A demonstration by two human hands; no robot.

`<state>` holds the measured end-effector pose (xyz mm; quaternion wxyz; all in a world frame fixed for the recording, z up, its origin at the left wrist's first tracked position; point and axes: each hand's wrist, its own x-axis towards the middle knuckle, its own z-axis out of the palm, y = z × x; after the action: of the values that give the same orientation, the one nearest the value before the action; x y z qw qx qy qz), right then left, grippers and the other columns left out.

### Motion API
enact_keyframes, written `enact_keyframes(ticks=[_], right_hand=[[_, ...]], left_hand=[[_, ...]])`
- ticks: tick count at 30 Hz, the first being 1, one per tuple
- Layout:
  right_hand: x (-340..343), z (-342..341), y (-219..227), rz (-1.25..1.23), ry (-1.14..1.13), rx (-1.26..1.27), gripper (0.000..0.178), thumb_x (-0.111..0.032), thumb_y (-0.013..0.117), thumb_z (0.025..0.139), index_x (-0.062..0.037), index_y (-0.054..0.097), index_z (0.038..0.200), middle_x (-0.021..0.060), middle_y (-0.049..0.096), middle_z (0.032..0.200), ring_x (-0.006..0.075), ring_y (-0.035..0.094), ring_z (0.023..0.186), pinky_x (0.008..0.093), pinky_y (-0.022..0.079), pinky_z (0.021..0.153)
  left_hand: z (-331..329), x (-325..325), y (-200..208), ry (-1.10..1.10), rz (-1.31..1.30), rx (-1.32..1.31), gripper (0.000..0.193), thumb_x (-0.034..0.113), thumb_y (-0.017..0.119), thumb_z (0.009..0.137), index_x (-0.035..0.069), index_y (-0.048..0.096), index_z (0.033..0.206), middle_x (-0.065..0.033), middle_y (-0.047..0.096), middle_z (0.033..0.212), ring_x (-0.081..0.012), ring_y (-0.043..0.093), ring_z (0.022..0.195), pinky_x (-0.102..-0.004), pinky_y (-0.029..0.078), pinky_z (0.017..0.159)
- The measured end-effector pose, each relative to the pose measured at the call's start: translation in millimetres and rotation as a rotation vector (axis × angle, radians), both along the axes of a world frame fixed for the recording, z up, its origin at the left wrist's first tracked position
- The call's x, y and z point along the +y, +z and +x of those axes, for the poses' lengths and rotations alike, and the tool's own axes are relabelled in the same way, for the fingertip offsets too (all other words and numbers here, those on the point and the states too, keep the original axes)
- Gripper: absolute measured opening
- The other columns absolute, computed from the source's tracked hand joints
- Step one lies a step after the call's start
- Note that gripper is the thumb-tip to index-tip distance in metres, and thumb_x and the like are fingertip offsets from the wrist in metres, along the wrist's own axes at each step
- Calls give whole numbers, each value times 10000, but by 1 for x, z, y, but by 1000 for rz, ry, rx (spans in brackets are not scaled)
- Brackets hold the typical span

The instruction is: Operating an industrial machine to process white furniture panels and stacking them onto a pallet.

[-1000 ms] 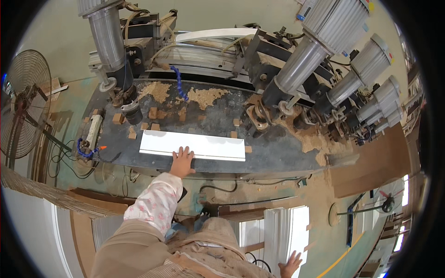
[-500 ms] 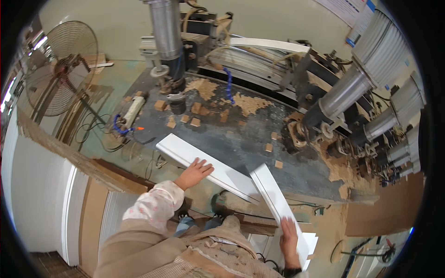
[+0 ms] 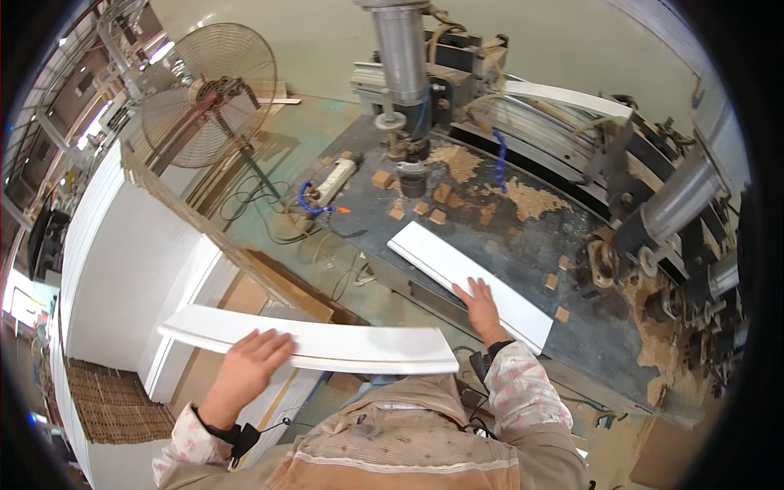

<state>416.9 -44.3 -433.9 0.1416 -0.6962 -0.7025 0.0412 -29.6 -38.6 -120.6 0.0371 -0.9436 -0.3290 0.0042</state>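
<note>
My left hand (image 3: 248, 371) is closed over a long white board (image 3: 367, 345) with a groove along its near edge and slanted ends. That board is in the air just in front of my body, beside the pallet stack. Its thumb is hidden under the board. My right hand (image 3: 480, 310) lies with spread fingers on a second white board (image 3: 461, 265), at its near long edge. This board rests at a slant on the dark machine table (image 3: 359, 220), its near end at the table's front edge.
Metal-cylindered machine heads (image 3: 404, 73) stand over the table, with another (image 3: 682, 200) on the right. Wood chips (image 3: 531, 200) and small wooden blocks (image 3: 382, 179) litter the top. A caged fan (image 3: 212, 94) stands at far left. A stack of white panels (image 3: 131, 269) is at the left.
My left hand has moved off the table and to the left with a board. My right hand has come up from the lower right onto the table with the other board. The view has turned left.
</note>
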Motion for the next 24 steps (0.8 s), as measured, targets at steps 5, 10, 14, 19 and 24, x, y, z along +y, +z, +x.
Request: enact_keyframes(ticks=[5, 10, 14, 19, 24], right_hand=[[27, 40, -34, -101, -121, -47, 662, -192, 676, 814, -123, 407, 1415, 120, 394, 1471, 380, 315, 1376, 519, 285, 1106], [59, 39, -44, -45, -44, -64, 631, -156, 686, 795, -54, 444, 1368, 136, 412, 1452, 409, 335, 1346, 483, 314, 1094], [69, 27, -34, -53, -27, -29, 601, -92, 681, 784, -21, 458, 1337, 160, 432, 1426, 441, 352, 1317, 436, 332, 1096], [75, 23, -23, -225, -120, -86, 636, -94, 712, 763, -45, 464, 1347, 156, 419, 1439, 422, 374, 1317, 418, 389, 1060], [82, 18, -23, -251, -168, -98, 633, -85, 713, 760, -45, 469, 1343, 149, 429, 1434, 423, 408, 1294, 422, 418, 1036]], left_hand=[[-85, -20, 11, 389, 150, -108, 329, 25, 571, 781, 97, 642, 1095, -68, 665, 1150, -289, 627, 1079, -444, 483, 955], [-178, -33, -4, 652, 441, -91, 344, 3, 565, 791, 82, 619, 1122, -81, 654, 1169, -296, 621, 1083, -440, 485, 945], [-234, -27, -24, 805, 559, -125, 340, 8, 553, 827, 80, 599, 1157, -95, 650, 1163, -304, 608, 1097, -425, 481, 947], [-281, 2, -66, 906, 484, -171, 379, 45, 558, 859, 94, 564, 1235, -99, 625, 1205, -332, 573, 1142, -445, 452, 979], [-306, 23, -105, 966, 234, -66, 599, 170, 607, 891, 175, 370, 1441, -103, 398, 1463, -329, 354, 1358, -556, 294, 1084]])
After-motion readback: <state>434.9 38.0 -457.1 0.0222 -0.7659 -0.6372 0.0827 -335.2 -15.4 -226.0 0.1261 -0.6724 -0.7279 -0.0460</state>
